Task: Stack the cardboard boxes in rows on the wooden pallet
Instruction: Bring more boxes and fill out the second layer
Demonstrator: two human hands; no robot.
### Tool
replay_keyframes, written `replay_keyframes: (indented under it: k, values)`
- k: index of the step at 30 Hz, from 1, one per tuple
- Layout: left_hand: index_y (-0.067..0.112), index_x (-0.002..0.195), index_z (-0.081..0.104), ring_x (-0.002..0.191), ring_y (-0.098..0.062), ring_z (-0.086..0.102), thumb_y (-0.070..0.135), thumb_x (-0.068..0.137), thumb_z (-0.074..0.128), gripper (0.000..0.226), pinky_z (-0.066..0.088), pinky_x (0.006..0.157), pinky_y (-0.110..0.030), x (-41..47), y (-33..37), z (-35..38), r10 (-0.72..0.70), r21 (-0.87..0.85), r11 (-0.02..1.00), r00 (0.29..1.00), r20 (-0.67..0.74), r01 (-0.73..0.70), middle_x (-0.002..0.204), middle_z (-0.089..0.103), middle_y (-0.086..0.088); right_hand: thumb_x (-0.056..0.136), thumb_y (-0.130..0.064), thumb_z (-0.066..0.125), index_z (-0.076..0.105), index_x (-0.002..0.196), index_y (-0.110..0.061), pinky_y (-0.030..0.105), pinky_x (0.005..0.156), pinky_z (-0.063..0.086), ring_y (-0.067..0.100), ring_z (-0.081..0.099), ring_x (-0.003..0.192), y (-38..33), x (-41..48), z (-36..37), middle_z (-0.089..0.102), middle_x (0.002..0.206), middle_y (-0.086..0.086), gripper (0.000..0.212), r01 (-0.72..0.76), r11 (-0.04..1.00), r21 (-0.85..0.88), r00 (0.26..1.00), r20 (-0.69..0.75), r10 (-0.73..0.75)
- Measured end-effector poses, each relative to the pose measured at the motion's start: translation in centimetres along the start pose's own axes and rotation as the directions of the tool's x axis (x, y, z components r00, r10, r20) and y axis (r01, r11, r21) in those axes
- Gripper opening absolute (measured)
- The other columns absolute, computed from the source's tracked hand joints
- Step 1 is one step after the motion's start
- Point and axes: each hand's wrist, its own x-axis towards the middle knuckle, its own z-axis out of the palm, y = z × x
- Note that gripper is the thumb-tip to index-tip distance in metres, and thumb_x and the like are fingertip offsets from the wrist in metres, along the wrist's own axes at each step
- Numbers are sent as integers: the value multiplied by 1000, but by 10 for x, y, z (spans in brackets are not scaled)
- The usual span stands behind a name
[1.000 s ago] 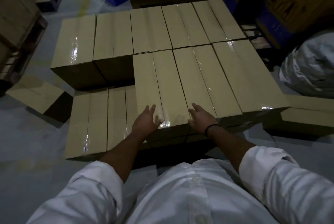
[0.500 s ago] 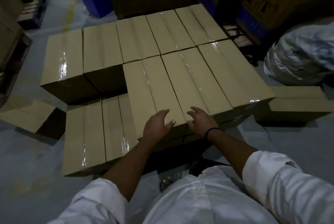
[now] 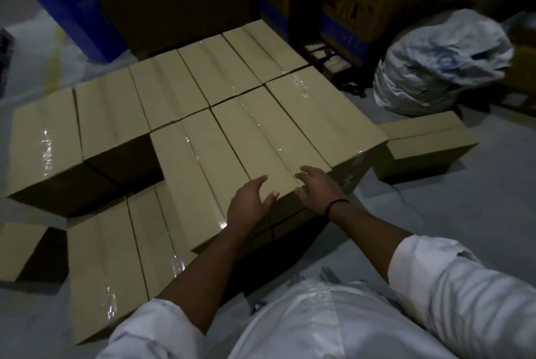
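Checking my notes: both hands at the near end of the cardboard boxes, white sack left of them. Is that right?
No: the head view shows the white sack right of the cardboard boxes. Left hand and right hand are at their near end.

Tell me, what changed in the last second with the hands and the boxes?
Both hands slid rightward along the top row's near edge. The left hand left the leftmost box for the middle box, and the right hand reached its right corner. Nothing was gripped or released. The boxes stayed put.
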Motion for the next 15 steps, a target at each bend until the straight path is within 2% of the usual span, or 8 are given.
replay_keyframes:
  k: [4, 10, 15]
  values:
    - [26, 148, 51, 134, -17, 51, 56, 97, 59, 60, 43, 106, -33, 13, 34, 21, 22, 25, 999, 1000, 16, -22, 147, 57, 4, 94, -30, 61, 58, 137, -15, 41, 114, 38, 26, 41, 139, 32, -6, -20, 46, 152, 8, 45, -13, 1000, 2, 1000, -6, 13]
    - [25, 147, 53, 132, -19, 54, 53, 96, 62, 58, 45, 103, -35, 28, 97, 62, 23, -29, 999, 998, 54, -22, 144, 59, 2, 96, -30, 60, 57, 139, -13, 39, 115, 36, 25, 40, 139, 96, -18, -54, 46, 151, 8, 46, -57, 998, 37, 997, -47, 59]
    - [21, 145, 55, 130, -20, 56, 50, 96, 63, 57, 47, 104, -35, 45, 157, 95, 76, -40, 996, 995, 70, -73, 142, 61, -1, 95, -28, 61, 59, 136, -12, 41, 110, 41, 27, 45, 135, 159, -33, -83, 50, 149, 9, 44, -85, 995, 42, 993, -78, 88]
